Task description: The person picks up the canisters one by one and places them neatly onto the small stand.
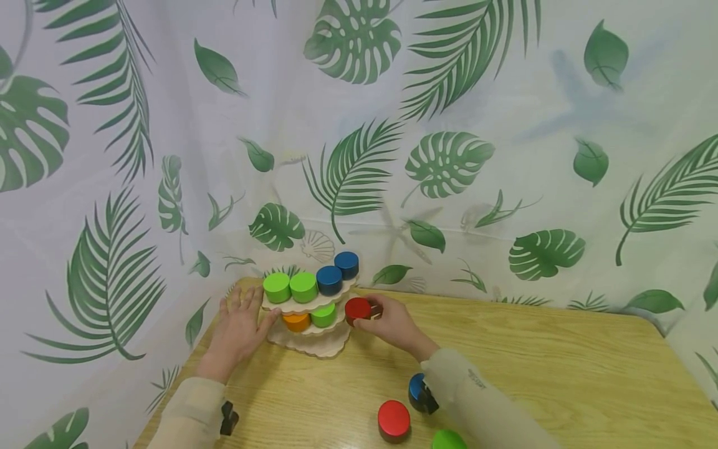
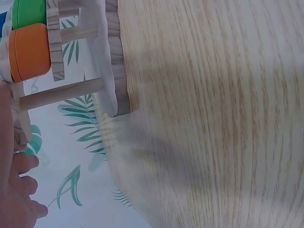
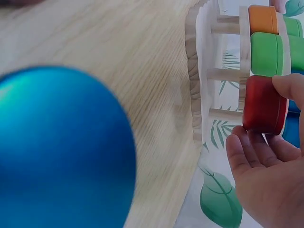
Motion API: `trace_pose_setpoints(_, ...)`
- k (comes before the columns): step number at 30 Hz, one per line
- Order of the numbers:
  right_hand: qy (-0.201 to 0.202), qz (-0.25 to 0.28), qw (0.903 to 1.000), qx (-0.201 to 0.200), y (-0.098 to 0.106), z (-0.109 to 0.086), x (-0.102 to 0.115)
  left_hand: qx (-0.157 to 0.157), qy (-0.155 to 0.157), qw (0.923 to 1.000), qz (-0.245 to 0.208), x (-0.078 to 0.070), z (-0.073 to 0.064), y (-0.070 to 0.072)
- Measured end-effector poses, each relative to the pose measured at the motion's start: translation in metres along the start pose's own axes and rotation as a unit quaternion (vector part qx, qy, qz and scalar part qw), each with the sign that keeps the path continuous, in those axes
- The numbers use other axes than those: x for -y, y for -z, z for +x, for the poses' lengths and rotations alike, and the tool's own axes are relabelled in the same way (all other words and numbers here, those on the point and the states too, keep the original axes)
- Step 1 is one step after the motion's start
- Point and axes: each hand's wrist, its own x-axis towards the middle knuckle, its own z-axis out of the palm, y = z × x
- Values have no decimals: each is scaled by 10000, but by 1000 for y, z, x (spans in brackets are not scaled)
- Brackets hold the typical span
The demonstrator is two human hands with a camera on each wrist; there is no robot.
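A tiered wooden stand with scalloped shelves stands on the table by the back wall. Two green tins and two blue tins line its top shelf. Below, an orange tin and a green tin sit on the middle shelf. My right hand pinches a red tin by its edges at the right end of that shelf, beside the green tin. My left hand rests against the stand's left end, fingers extended and thumb by the top shelf's edge.
Nearer on the wooden table stand a red tin, a blue tin partly behind the right sleeve, and a green tin cut by the frame edge. A leaf-print cloth hangs behind and at the left.
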Motion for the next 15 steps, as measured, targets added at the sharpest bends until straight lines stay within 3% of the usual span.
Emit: trace_pose_setpoints(15,15,-148,9996,-233,-10,9,7,28,-4,9999,-150,0,1,1)
